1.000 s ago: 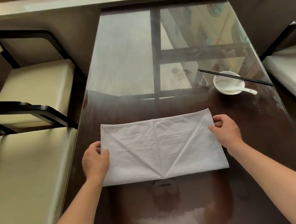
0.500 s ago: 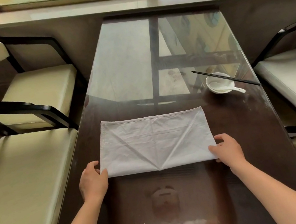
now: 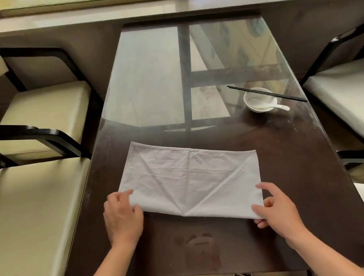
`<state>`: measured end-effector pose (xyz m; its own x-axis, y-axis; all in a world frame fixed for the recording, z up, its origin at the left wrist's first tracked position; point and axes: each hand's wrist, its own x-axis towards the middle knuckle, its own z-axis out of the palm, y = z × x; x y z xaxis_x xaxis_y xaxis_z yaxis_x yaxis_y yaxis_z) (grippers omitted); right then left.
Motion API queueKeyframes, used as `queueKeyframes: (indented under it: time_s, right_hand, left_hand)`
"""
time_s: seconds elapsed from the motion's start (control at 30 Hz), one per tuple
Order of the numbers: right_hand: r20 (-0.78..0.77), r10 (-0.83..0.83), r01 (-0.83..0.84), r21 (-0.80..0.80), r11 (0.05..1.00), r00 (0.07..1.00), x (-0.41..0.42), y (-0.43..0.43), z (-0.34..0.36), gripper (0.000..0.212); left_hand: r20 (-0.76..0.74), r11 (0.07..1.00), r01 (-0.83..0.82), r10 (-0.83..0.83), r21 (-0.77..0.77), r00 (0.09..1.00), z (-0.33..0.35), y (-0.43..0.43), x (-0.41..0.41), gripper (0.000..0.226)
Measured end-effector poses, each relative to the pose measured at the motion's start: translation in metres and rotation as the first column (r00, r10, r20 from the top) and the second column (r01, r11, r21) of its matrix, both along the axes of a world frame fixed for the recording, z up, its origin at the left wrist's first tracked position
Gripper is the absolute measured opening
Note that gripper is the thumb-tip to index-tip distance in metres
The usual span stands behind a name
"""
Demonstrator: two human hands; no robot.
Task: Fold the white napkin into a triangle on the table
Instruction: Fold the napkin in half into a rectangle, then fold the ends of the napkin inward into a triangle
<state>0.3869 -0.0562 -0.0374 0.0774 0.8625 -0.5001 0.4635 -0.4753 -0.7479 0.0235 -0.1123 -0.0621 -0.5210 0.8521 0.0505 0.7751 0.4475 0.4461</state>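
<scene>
The white napkin lies as a creased rectangle, slightly askew, on the dark glass-topped table. My left hand pinches its near left corner, fingers curled over the cloth edge. At the near right corner my right hand holds the cloth between thumb and fingers, and that corner is lifted a little off the table. Diagonal creases run across the napkin to the middle of its near edge.
A small white bowl holding a white spoon stands at the far right, with black chopsticks laid across it. Cream-cushioned chairs flank the table on the left and on the right. A window sill runs along the back.
Both hands slid from the napkin's side edges down to its near corners and took hold of them. The napkin has turned slightly askew and its near right corner has lifted.
</scene>
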Motion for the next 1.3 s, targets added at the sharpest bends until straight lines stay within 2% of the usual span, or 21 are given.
queueKeyframes:
  time_s: [0.1, 0.2, 0.27, 0.37, 0.43, 0.53, 0.6, 0.67, 0.73, 0.8, 0.87, 1.0, 1.3]
  right_hand:
    - [-0.004, 0.016, -0.016, -0.017, 1.000, 1.000, 0.002, -0.011, 0.006, 0.011]
    - [-0.042, 0.015, -0.016, -0.036, 0.999, 0.999, 0.007, -0.017, 0.011, 0.011]
    - [-0.105, 0.013, -0.018, -0.051, 0.999, 0.994, 0.010, -0.019, 0.016, 0.017]
    - [-0.160, 0.077, -0.089, -0.069, 0.994, 0.984, 0.017, -0.022, 0.026, 0.032]
    - [-0.147, 0.181, -0.188, -0.041, 0.981, 0.973, 0.021, -0.024, 0.032, 0.041]
    - [0.027, 0.358, -0.359, 0.058, 0.932, 0.933, 0.023, -0.026, 0.040, 0.033]
    - [0.119, 0.394, -0.407, 0.121, 0.906, 0.912, 0.018, -0.025, 0.046, 0.028]
    - [0.141, 0.392, -0.413, 0.189, 0.891, 0.909, 0.012, -0.022, 0.051, 0.022]
    - [0.212, 0.387, -0.435, 0.280, 0.856, 0.897, 0.007, -0.015, 0.054, 0.012]
    - [0.359, 0.388, -0.510, 0.363, 0.780, 0.849, 0.002, -0.005, 0.057, 0.003]
    - [0.408, 0.405, -0.559, 0.400, 0.726, 0.818, -0.005, 0.008, 0.058, 0.003]
    - [0.346, 0.461, -0.561, 0.298, 0.772, 0.817, -0.021, 0.041, 0.055, 0.006]
    - [0.389, 0.480, -0.588, 0.232, 0.775, 0.786, -0.059, 0.105, 0.027, 0.012]
  left_hand:
    - [0.072, 0.942, 0.328, -0.333, 0.071, 0.940, 0.001, -0.014, 0.047, 0.045]
    - [0.133, 0.826, 0.563, -0.562, 0.028, 0.817, -0.005, -0.031, 0.089, 0.053]
    - [0.106, 0.778, 0.628, -0.623, -0.012, 0.775, -0.012, -0.040, 0.105, 0.057]
    - [0.052, 0.783, 0.621, -0.620, -0.028, 0.783, -0.019, -0.043, 0.112, 0.054]
    - [0.007, 0.789, 0.613, -0.613, -0.032, 0.790, -0.021, -0.044, 0.113, 0.054]
    - [-0.036, 0.824, 0.567, -0.567, -0.002, 0.823, -0.022, -0.043, 0.112, 0.048]
    - [-0.075, 0.844, 0.535, -0.531, 0.045, 0.844, -0.021, -0.041, 0.112, 0.032]
    - [-0.112, 0.851, 0.518, -0.508, 0.087, 0.854, -0.020, -0.039, 0.112, 0.013]
    - [-0.108, 0.864, 0.495, -0.485, 0.093, 0.868, -0.019, -0.039, 0.113, 0.017]
    - [-0.080, 0.876, 0.475, -0.469, 0.084, 0.879, -0.017, -0.040, 0.115, 0.025]
    - [-0.042, 0.889, 0.451, -0.449, 0.076, 0.893, -0.015, -0.042, 0.115, 0.029]
    - [0.015, 0.914, 0.401, -0.403, 0.059, 0.915, -0.013, -0.041, 0.114, 0.034]
    - [0.009, 0.913, 0.407, -0.407, 0.033, 0.913, -0.011, -0.040, 0.109, 0.050]
